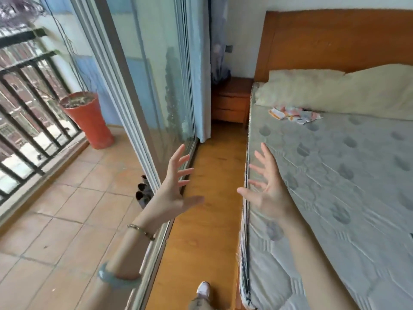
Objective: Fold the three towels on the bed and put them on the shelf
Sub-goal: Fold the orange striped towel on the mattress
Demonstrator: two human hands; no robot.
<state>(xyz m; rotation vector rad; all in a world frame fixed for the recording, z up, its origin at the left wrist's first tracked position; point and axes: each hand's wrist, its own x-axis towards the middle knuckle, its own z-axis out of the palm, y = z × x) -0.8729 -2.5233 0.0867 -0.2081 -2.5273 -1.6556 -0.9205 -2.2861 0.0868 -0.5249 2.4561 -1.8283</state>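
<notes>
1. The bed fills the right side: a bare quilted mattress, grey-green with darker round blotches and ridged stitching, backed by a smooth orange-brown wooden headboard.
2. A glass door stands on the left, leaving only a narrow strip of wooden floor beside the bed.
3. A cream, nubbly pillow lies against the headboard.
4. The towels are a small crumpled heap of thin, limp cloth, white with orange patches. They sit just in front of the pillow, not yet folded and well ahead of the hands. No shelf shows.
5. The left hand hangs over the floor strip and the right hand over the mattress edge. Both are empty with fingers straight and spread, probably reaching toward the heap.
6. A beaded bracelet circles the left wrist.
</notes>
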